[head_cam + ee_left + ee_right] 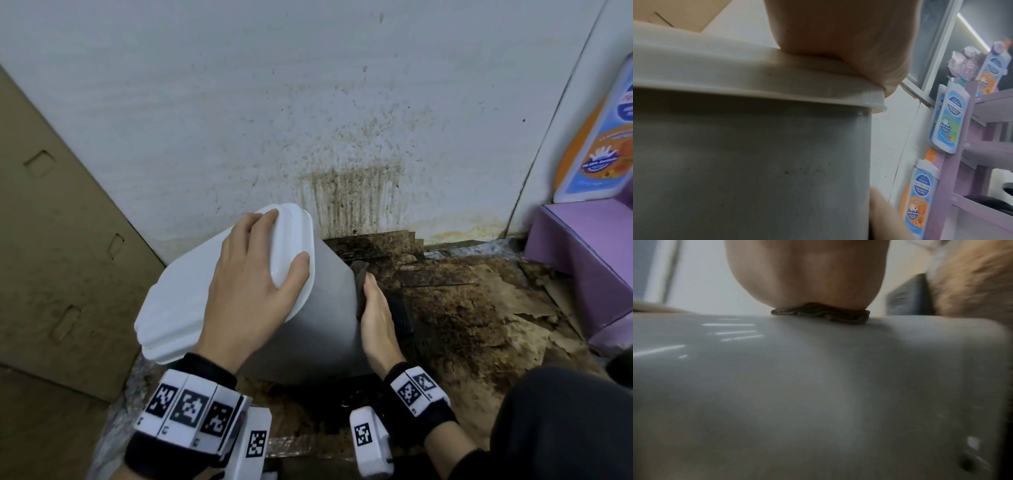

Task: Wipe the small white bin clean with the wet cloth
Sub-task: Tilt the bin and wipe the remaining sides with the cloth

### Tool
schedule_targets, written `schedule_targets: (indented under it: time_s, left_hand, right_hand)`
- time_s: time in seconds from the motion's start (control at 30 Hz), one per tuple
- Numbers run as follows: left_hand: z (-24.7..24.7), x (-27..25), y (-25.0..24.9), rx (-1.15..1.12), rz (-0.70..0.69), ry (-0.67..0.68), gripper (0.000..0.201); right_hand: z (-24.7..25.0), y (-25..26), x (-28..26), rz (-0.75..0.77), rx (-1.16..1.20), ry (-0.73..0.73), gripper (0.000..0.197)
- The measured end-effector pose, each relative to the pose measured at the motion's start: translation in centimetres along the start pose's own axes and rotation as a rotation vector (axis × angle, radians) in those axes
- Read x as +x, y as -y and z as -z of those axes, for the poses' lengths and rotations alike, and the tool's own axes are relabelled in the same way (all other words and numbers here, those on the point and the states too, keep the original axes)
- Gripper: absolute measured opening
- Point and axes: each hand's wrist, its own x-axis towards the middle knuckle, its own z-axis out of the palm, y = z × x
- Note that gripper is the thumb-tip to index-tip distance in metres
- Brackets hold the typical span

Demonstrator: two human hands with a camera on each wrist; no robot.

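The small white bin (318, 325) leans tilted toward the left on the dirty floor, its lid (191, 291) closed. My left hand (253, 274) lies over the lid's far end, fingers reaching its top edge and thumb hooked at its right rim, holding the bin. In the left wrist view my left hand (838, 40) wraps the lid's lip above the grey-white wall of the bin (756, 162). My right hand (375, 308) lies flat on the bin's right side, pressing a dark wet cloth (360, 274) against it. The right wrist view shows the cloth (822, 314) squeezed under my right hand (807, 272) on the bin (818, 386).
The white wall (342, 120) behind carries brown splatter and drip stains. Grimy torn cardboard (462, 308) covers the floor. A cardboard box (51, 240) stands at the left. A purple shelf (582, 257) with soap pouches (603, 147) is at the right; my knee (565, 428) is lower right.
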Motion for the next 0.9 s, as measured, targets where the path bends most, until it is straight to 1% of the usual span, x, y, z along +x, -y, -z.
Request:
schedule_targets:
  time_s: [0.03, 0.1, 0.13, 0.17, 0.23, 0.27, 0.3, 0.33, 0.37, 0.43, 0.53, 0.6, 0.7, 0.77, 0.83, 0.9]
  left_hand:
    - [-0.1, -0.1, -0.2, 0.002, -0.003, -0.006, 0.071]
    - [-0.3, -0.2, -0.5, 0.005, -0.004, -0.006, 0.071]
    - [-0.3, -0.2, -0.6, 0.006, -0.005, -0.005, 0.071]
    - [-0.4, -0.1, -0.6, 0.007, -0.010, -0.005, 0.072]
    - [-0.5, -0.1, -0.7, 0.013, -0.016, -0.003, 0.072]
    - [-0.4, -0.1, -0.6, 0.011, -0.015, -0.002, 0.071]
    - [-0.4, -0.1, -0.5, 0.007, -0.013, -0.002, 0.071]
    - [-0.3, -0.1, -0.4, 0.003, -0.009, -0.003, 0.071]
    - [-0.3, -0.1, -0.2, -0.001, -0.007, -0.002, 0.071]
    - [-0.1, -0.1, 0.1, -0.007, -0.008, 0.000, 0.071]
    - [0.0, -0.1, 0.3, -0.006, -0.009, -0.011, 0.068]
    - [-0.1, -0.2, 0.2, -0.006, -0.012, -0.013, 0.067]
    - [-0.2, 0.0, 0.0, -0.006, -0.019, -0.016, 0.067]
    - [-0.2, 0.0, 0.0, -0.002, -0.016, -0.014, 0.067]
    - [-0.1, -0.1, 0.3, 0.003, -0.011, -0.019, 0.066]
    - [0.0, -0.1, 0.6, -0.002, -0.001, -0.029, 0.068]
  right_hand:
    - [-0.5, 0.9, -0.1, 0.003, 0.041, 0.008, 0.056]
    - [-1.4, 3.3, -0.9, 0.022, 0.138, 0.058, 0.069]
    - [-1.9, 4.5, -1.3, 0.045, 0.200, 0.113, 0.075]
    - [-2.3, 5.5, -1.6, 0.075, 0.254, 0.175, 0.075]
    - [-2.8, 7.1, -2.0, 0.132, 0.276, 0.263, 0.066]
    - [-2.9, 7.5, -2.1, 0.165, 0.266, 0.287, 0.062]
    - [-2.8, 7.7, -2.1, 0.193, 0.249, 0.300, 0.054]
    - [-2.6, 7.7, -2.0, 0.218, 0.219, 0.304, 0.044]
    - [-2.3, 7.2, -1.8, 0.243, 0.176, 0.293, 0.037]
    - [-1.4, 4.7, -0.8, 0.278, 0.057, 0.249, 0.038]
    - [0.1, 0.2, 0.7, 0.204, -0.085, 0.149, 0.051]
    - [0.8, -1.5, 0.9, 0.103, -0.108, 0.079, 0.048]
    - [1.1, -1.4, 0.5, 0.041, -0.132, 0.046, 0.048]
    - [1.0, -1.1, 0.6, 0.033, -0.123, 0.064, 0.049]
    - [0.5, -0.4, 0.7, 0.040, -0.099, 0.101, 0.050]
    - [-0.3, 1.2, 0.2, 0.086, -0.041, 0.139, 0.051]
